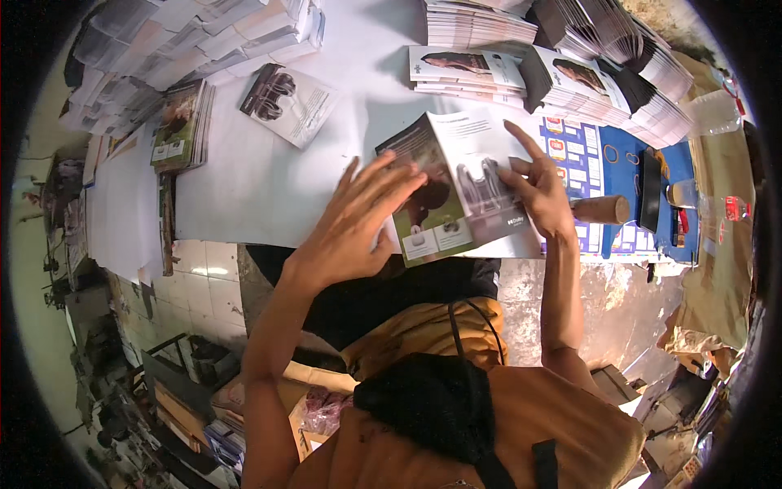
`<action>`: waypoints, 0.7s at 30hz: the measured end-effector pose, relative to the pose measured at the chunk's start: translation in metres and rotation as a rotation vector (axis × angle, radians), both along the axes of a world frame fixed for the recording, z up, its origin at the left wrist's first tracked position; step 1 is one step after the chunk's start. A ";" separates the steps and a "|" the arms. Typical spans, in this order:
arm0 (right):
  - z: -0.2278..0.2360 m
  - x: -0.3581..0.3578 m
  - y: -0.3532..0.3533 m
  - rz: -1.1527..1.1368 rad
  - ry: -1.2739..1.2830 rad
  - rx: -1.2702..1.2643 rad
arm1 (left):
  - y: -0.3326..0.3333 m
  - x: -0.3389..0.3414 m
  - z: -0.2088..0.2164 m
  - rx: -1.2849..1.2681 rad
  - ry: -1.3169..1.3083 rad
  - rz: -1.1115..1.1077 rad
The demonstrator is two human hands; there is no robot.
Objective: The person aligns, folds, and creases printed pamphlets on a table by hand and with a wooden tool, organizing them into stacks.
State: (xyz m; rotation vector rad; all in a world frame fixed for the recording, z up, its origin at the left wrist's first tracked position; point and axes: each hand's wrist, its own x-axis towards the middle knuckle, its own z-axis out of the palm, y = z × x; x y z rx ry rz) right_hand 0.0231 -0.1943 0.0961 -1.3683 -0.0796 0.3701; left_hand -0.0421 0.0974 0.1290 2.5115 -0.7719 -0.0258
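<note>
An open booklet with glossy photo pages lies near the table's front edge, its left page dark and green and its right page white with a picture of earphones. My left hand is open over the left page, its fingers stretched out and fingertips at the page. At the right edge of the booklet is my right hand, its index finger extended along the upper corner and other digits resting on the page; some of its fingers are hidden. A single booklet with an earphone picture lies apart, farther left.
Booklet stacks stand at the back right, and tall piles of folded paper at the back left. A small booklet stack sits below these. A wooden cylindrical handle lies right of my right hand, near a blue mat and a plastic bottle.
</note>
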 end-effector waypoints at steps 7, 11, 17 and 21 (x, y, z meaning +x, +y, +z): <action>-0.032 0.005 0.027 0.063 -0.013 -0.203 | -0.019 -0.004 -0.018 -0.205 -0.091 0.158; -0.030 0.004 0.028 0.025 -0.074 -0.279 | -0.040 0.000 -0.061 -0.111 -0.207 0.256; -0.019 0.002 0.013 -0.048 -0.002 -0.296 | -0.050 0.008 -0.079 0.010 -0.212 0.261; -0.014 -0.004 0.026 -0.138 0.455 0.249 | -0.052 0.007 -0.081 0.089 -0.243 0.314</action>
